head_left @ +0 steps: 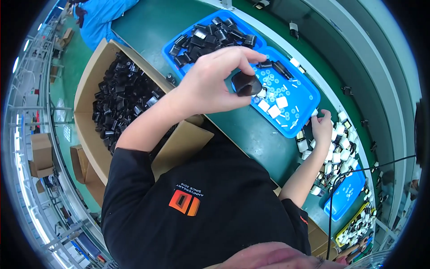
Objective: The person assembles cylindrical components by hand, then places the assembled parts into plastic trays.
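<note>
My left hand (209, 84) is raised over the bench, pinching a glossy black plastic housing (246, 85) between thumb and fingers. Behind it lies a blue tray (301, 92) with small clear rings, white blocks and several black parts. My right hand (322, 128) reaches to the bench's far side, at the edge of a heap of white block-shaped parts (341, 151). Its fingers are bent together near a small white piece (315, 112); whether they grip it is hard to make out. Another blue tray (168, 48), piled with black housings (210, 40), stands farther back.
At my left, an open cardboard box (92, 85) is full of black housings. A conveyor belt (309, 47) with scattered parts runs past the green bench (237, 127). Near the right end are a smaller blue tray (345, 199), a yellow tray (342, 237) and a hanging black cable (330, 215). Someone in blue (96, 22) is at the far left.
</note>
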